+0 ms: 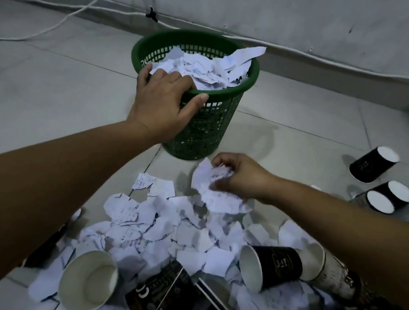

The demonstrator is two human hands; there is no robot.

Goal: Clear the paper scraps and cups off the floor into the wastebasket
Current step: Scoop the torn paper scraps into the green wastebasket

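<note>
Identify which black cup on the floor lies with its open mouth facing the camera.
The black cup lying on its side beneath the right forearm; the cups at right show only white bases.

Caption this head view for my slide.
Left hand steadies green plastic wastebasket; right hand gathers white paper scraps.

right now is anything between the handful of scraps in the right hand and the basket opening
Nothing stands in the gap itself. The right hand holds paper scraps just below the green wastebasket. The left hand grips the near rim, covering part of the opening, and paper is heaped up to the rim.
</note>
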